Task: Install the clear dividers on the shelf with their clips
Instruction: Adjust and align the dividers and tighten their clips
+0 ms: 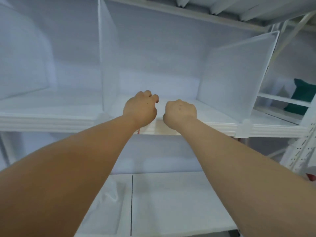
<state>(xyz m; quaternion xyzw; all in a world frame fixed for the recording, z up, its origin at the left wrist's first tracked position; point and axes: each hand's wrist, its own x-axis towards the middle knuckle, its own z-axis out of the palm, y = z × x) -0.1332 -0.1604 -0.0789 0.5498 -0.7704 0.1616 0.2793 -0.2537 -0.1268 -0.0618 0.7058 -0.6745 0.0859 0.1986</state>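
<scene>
Two bare arms reach to white shelf (51, 120). Left hand (140, 108) and right hand (180, 111) close together over shelf's front edge, backs to camera, fingers curled under; cannot tell if either holds anything. Left divider (106, 65) stands upright left of hands. Right divider (236, 79) stands right of hands, clip (243, 128) at its foot on shelf edge. Dark green object (306, 94) far right.

The left hand (140, 108) and the right hand (180, 110) show only their backs. Their fingertips curl under, out of sight, so I can't tell whether either grips anything. The left divider (106, 57) runs off the top edge. A dark green object (302, 94) is cut by the right edge, too blurred to name.
</scene>
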